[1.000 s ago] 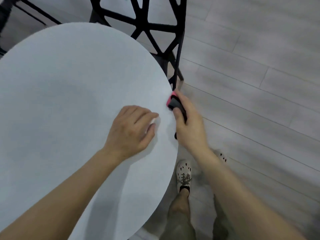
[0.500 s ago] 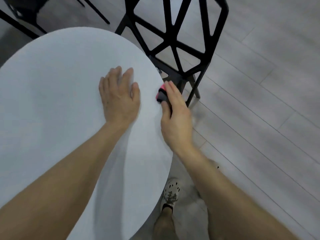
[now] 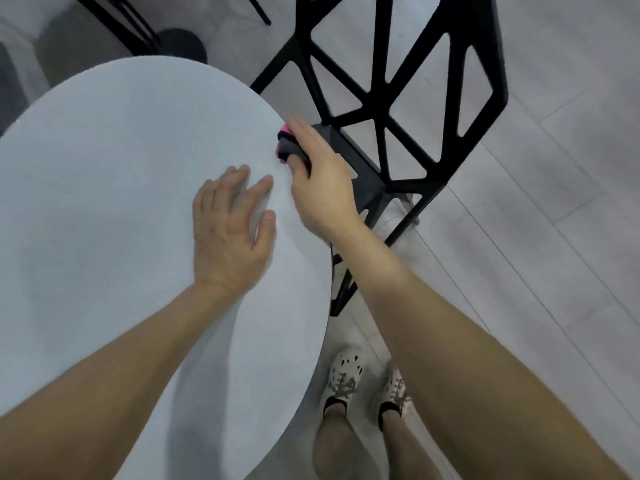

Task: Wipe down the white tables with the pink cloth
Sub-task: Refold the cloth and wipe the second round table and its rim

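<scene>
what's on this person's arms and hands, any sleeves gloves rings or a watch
Nothing worn shows. The left hand and right hand are ungloved, with no ring, watch or band visible; both forearms are bare, no sleeve in view.

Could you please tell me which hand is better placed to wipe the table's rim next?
Right. The right hand grips the cloth at the rim of the table, so it probably need only slide along. The left hand lies flat on the top, holding nothing.
</scene>
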The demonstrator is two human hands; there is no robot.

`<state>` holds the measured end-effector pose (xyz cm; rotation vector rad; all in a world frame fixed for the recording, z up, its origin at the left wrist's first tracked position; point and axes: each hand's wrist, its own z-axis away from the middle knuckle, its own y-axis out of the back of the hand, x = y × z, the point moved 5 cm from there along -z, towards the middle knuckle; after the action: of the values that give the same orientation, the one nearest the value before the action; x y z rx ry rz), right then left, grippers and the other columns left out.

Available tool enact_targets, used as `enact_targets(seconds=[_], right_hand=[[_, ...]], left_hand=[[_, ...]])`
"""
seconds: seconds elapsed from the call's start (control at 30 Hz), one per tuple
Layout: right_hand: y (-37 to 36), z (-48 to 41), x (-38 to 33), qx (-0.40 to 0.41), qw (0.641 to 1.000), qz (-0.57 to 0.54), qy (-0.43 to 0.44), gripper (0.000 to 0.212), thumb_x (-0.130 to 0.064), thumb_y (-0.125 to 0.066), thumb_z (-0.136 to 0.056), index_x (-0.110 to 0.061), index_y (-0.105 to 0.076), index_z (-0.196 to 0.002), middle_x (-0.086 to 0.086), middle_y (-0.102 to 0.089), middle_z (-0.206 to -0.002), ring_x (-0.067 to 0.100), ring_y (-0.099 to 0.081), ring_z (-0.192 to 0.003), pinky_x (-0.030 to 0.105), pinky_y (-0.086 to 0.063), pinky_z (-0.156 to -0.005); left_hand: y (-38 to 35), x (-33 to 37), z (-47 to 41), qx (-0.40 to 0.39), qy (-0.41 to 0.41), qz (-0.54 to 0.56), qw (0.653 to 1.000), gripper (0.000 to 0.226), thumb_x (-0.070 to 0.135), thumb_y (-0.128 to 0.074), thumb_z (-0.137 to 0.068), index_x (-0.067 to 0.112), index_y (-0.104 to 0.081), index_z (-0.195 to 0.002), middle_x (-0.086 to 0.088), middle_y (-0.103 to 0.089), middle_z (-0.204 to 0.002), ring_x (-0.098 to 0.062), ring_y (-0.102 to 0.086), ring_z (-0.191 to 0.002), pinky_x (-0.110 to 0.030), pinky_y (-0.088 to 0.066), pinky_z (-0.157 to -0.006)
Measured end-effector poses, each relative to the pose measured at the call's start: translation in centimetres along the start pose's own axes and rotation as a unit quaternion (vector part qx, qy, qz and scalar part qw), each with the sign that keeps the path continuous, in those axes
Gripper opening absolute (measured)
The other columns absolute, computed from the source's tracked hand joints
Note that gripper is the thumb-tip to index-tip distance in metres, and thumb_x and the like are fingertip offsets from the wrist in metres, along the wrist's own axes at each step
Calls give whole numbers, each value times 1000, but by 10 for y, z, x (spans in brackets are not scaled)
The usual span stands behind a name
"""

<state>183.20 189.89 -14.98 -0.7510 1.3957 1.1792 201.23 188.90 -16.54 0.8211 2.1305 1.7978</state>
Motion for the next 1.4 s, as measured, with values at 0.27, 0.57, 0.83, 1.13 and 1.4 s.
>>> enact_targets(seconds=[0.27, 0.57, 0.83, 1.13, 1.4], right_hand=[[10, 66, 16, -44, 998, 45, 10, 57, -15, -48, -114, -23, -37, -169, -14, -27, -177, -7, -25, -159, 12, -25, -124], [-31, -96, -16, -213, 962, 133, 110, 56, -19, -42, -115, -21, -32, -170, -10, -21, -179, 15, -33, -157, 27, -32, -127], [-28, -91, -13, -254, 942, 184, 120, 59, -21, -42, -116, -15, -23, -172, -3, -10, -182, 18, -22, -164, 29, -27, -131], [-41, -113, -21, -272, 915, 239, 177, 59, -18, -43, -115, -12, -25, -171, 2, -17, -180, 29, -34, -146, 35, -33, -121], [-88, -185, -37, -352, 901, 181, 179, 58, -9, -46, -112, -8, -32, -168, 5, -22, -179, 26, -28, -159, 37, -28, -129]], left_hand=[[-2, 3, 1, -10, -4, -21, 1000, 50, 39, -44, -112, 23, -53, -159, -11, -45, -166, -32, -39, -159, -61, -27, -129], [-2, 3, 6, -9, 0, 20, 1000, 51, 32, -53, -109, 20, -57, -158, -12, -44, -169, -34, -38, -161, -67, -29, -127], [-3, 5, 8, -26, 10, 23, 999, 54, 29, -56, -108, 21, -53, -161, -16, -45, -169, -39, -39, -160, -71, -30, -125], [16, -8, -11, -12, 20, 30, 999, 48, 27, -65, -104, 13, -64, -150, -14, -60, -154, -36, -59, -140, -58, -43, -117], [24, -88, -107, 60, 307, -69, 947, 41, 31, -51, -112, 18, -58, -150, -7, -59, -152, -30, -52, -144, -49, -36, -122]])
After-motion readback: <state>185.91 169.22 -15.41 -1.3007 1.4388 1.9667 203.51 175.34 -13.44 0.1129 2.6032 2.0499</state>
